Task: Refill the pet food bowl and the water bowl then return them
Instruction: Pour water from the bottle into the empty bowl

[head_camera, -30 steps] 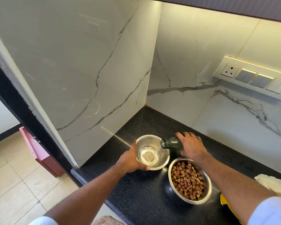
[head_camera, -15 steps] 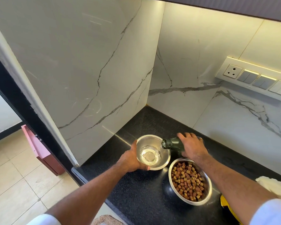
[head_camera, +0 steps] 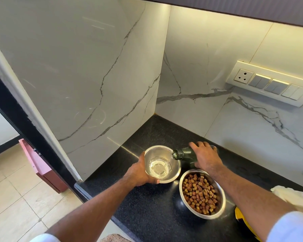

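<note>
The right hand point(head_camera: 205, 157) grips a tilted green glass bottle point(head_camera: 183, 154), pouring water into the steel water bowl point(head_camera: 162, 163) clasped by the left hand point(head_camera: 140, 172), kibble bowl point(head_camera: 202, 193) at four o'clock.

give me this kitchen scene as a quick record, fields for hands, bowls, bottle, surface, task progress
left hand: left hand grips the rim of the water bowl
right hand: right hand holds the green bottle, tipped toward that bowl
water bowl: steel, partly filled, water streaming in
food bowl: food bowl steel, full of brown kibble, beside the water bowl
surface: black countertop
other: white cloth at right edge
progress: food filled, water being poured, bowls not yet returned
</note>
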{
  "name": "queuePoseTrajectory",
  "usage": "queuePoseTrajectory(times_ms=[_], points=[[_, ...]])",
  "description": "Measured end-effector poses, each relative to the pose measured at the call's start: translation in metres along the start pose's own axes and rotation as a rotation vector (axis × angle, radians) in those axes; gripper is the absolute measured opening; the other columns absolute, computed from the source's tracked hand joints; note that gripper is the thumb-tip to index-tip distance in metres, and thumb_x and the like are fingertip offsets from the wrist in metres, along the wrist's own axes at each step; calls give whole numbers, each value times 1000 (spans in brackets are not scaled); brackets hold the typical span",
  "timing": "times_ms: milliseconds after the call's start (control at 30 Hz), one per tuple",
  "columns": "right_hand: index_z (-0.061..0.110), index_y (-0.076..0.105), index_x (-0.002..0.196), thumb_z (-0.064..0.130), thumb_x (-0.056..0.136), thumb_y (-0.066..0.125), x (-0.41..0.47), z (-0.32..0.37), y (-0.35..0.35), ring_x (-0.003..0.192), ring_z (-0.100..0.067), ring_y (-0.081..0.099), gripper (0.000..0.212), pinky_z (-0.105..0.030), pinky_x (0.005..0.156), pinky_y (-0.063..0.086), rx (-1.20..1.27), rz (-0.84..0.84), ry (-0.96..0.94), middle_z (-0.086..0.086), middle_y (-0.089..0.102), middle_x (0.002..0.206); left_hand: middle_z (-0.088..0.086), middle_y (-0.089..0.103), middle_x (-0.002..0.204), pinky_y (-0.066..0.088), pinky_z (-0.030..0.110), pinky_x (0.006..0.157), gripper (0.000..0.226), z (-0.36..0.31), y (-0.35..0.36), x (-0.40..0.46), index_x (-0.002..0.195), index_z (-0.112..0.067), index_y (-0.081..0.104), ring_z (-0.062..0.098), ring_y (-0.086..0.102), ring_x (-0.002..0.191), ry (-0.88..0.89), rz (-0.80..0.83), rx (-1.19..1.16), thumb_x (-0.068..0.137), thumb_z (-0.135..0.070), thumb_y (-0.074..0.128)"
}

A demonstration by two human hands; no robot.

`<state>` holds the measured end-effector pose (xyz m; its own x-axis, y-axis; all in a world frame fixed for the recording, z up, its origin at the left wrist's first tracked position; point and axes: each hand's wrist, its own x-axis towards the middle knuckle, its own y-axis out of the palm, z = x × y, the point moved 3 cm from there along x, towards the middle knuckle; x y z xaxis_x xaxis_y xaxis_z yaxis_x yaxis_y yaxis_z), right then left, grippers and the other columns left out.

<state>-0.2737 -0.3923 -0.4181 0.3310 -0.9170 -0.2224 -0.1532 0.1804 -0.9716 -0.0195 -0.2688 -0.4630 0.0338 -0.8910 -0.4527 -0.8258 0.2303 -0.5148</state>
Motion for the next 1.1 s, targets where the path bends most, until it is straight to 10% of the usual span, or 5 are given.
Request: queuePoseTrajectory(times_ms=[1100], points=[[34, 27, 156, 30, 80, 84, 0, -3, 1, 150, -35, 30, 95, -70, 117, 28, 1, -2, 30, -10, 40, 156, 1, 49, 147, 38, 45, 115, 136, -2, 2, 0, 156, -33, 3, 24, 48, 136, -8, 11, -18, 57, -46, 95]])
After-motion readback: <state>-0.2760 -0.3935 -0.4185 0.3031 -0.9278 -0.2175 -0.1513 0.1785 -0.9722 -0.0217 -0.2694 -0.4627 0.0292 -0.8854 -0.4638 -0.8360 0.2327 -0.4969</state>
